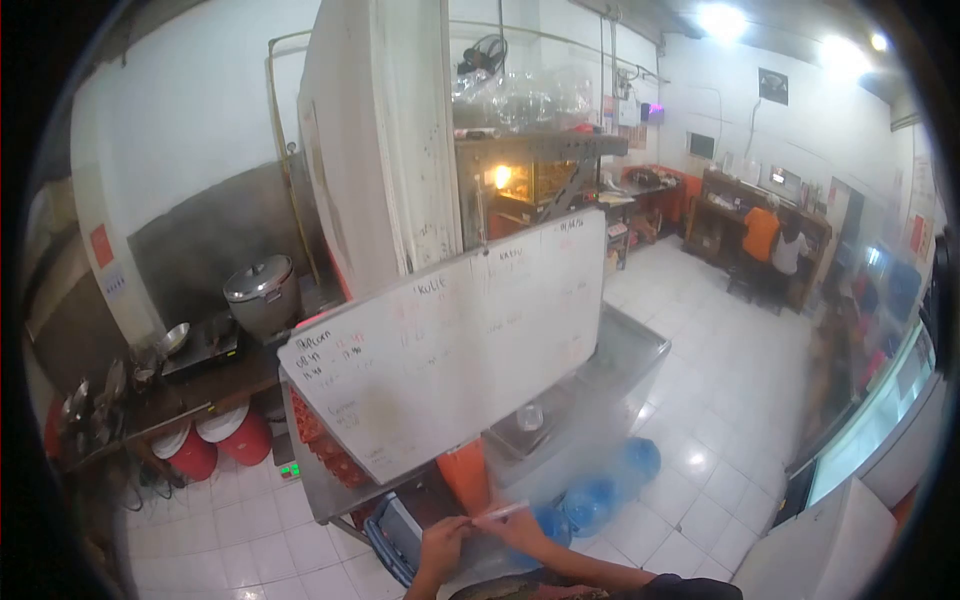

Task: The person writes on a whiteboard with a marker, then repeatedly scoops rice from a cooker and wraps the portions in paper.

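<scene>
At the lower middle, my left hand (443, 545) is closed in a pinch, its fingertips by the near end of a slim whitish pen-like stick (503, 511). What lies between those fingertips is too small to make out. My right hand (520, 535) is closed round the stick, which lies almost level. Just beyond both hands stands a large tilted whiteboard (450, 360) with handwriting in black and red. Below its lower edge hangs or stands an orange thing (464, 478); the hands partly cover the area under it.
A metal table (630, 350) is behind the board. Blue water jugs (590, 505) stand on the tiled floor to the right, a blue-grey crate (395, 530) to the left. A big pot (262, 295) sits on the left counter. Two people (765, 235) are at a far desk.
</scene>
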`<state>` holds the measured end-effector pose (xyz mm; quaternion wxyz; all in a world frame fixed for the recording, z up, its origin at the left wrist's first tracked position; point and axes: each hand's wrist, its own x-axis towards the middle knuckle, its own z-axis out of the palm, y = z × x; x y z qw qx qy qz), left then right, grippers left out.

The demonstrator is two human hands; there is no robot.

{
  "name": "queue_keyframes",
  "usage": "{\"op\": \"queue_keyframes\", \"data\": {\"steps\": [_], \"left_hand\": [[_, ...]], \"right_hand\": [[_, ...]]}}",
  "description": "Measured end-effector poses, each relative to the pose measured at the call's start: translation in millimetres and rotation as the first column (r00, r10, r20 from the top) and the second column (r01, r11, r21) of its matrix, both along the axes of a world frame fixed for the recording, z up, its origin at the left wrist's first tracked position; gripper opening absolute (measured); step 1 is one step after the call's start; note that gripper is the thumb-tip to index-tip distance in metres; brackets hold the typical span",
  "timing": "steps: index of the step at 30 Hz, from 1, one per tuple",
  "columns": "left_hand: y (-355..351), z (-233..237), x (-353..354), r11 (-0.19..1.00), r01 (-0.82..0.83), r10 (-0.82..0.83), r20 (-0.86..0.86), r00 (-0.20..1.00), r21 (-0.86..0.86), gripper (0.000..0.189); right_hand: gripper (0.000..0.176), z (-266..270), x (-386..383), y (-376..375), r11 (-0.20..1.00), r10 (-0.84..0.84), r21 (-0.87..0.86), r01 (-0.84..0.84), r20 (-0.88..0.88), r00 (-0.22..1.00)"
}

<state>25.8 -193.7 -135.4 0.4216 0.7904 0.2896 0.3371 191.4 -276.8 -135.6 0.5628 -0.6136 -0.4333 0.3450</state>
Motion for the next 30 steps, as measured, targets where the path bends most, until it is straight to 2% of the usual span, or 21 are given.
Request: {"op": "queue_keyframes", "data": {"steps": [2,4,7,8,9,10,11,13,14,16,17,19,20,22,24,25,26,27,28,29,30], "left_hand": [[6,-16,1,0.994,0.006,-0.007,-0.008,1.000,-0.107,0.021],[7,-12,5,0.984,0.004,0.001,0.027,1.000,-0.180,0.022],[1,7,17,0.938,-0.111,0.103,-0.043,0.994,-0.329,0.022],[7,-4,18,0.972,-0.070,0.057,-0.063,0.996,-0.225,0.029],[20,-25,17,0.993,-0.028,0.017,-0.089,0.996,-0.118,0.040],[29,-23,20,1.000,0.016,-0.017,-0.119,0.993,-0.008,0.053],[33,-20,24,0.998,-0.025,0.026,-0.017,1.000,0.050,0.048],[14,21,30,0.981,-0.120,0.090,0.192,0.977,0.150,0.041],[7,34,36,0.988,-0.148,0.127,0.299,0.946,0.050,0.038],[-4,49,48,0.973,-0.166,0.223,0.486,0.845,-0.157,0.033],[-1,46,50,0.969,-0.170,0.235,0.447,0.863,-0.180,0.032],[2,28,47,0.953,-0.182,0.264,0.366,0.893,-0.242,0.029],[-2,22,47,0.950,-0.223,0.278,0.271,0.922,-0.218,0.029],[-9,11,48,0.940,-0.301,0.316,0.080,0.946,-0.159,0.028],[-24,-13,50,0.929,-0.314,0.329,0.050,0.943,-0.197,0.027],[-32,-21,54,0.921,-0.321,0.337,0.037,0.941,-0.220,0.027],[-44,-13,58,0.914,-0.346,0.356,0.013,0.934,-0.210,0.027],[-62,1,62,0.905,-0.373,0.379,-0.012,0.925,-0.206,0.028],[-80,6,66,0.890,-0.406,0.408,-0.036,0.912,-0.208,0.028],[-89,-4,70,0.875,-0.419,0.423,-0.041,0.905,-0.243,0.029],[-92,-19,73,0.853,-0.439,0.445,-0.044,0.894,-0.283,0.030]], "right_hand": [[0.023,0,3,3,0.999,0.044,0.025,-0.043,-0.042,0.998],[0.024,2,13,12,0.996,0.092,0.006,-0.092,-0.004,0.996],[0.020,7,29,25,0.990,0.139,0.016,-0.139,0.016,0.990],[0.018,9,34,28,0.988,0.152,0.029,-0.153,0.018,0.988],[0.017,13,38,30,0.995,0.089,0.056,-0.085,-0.063,0.994],[0.017,17,41,30,0.997,0.030,0.080,-0.018,-0.144,0.989],[0.016,23,49,33,0.994,-0.024,0.100,0.048,-0.223,0.975],[0.013,31,75,41,0.966,0.011,0.254,0.041,-0.203,0.979],[0.011,35,87,44,0.945,0.030,0.324,0.035,-0.194,0.981],[0.013,95,115,44,0.871,-0.102,0.441,0.218,-0.271,0.957],[0.012,116,139,49,0.779,-0.223,0.568,0.264,-0.142,0.964],[0.013,181,166,58,0.546,-0.178,0.762,0.348,-0.300,0.937],[0.014,227,170,56,0.424,0.051,0.787,0.448,-0.515,0.856],[0.019,301,186,56,0.337,-0.099,0.872,0.355,-0.342,0.935],[0.022,361,200,79,0.268,-0.270,0.922,0.280,-0.207,0.940],[0.023,386,206,93,0.264,-0.309,0.942,0.207,-0.121,0.943],[0.023,406,211,107,0.280,-0.239,0.949,0.145,-0.077,0.968],[0.022,420,226,134,0.235,-0.417,0.966,0.106,0.001,0.909],[0.023,434,232,142,0.323,-0.624,0.939,0.120,0.115,0.773],[0.026,442,245,162,0.403,-0.633,0.905,0.133,0.171,0.755],[0.026,449,251,181,0.404,-0.615,0.908,0.108,0.182,0.767]]}}
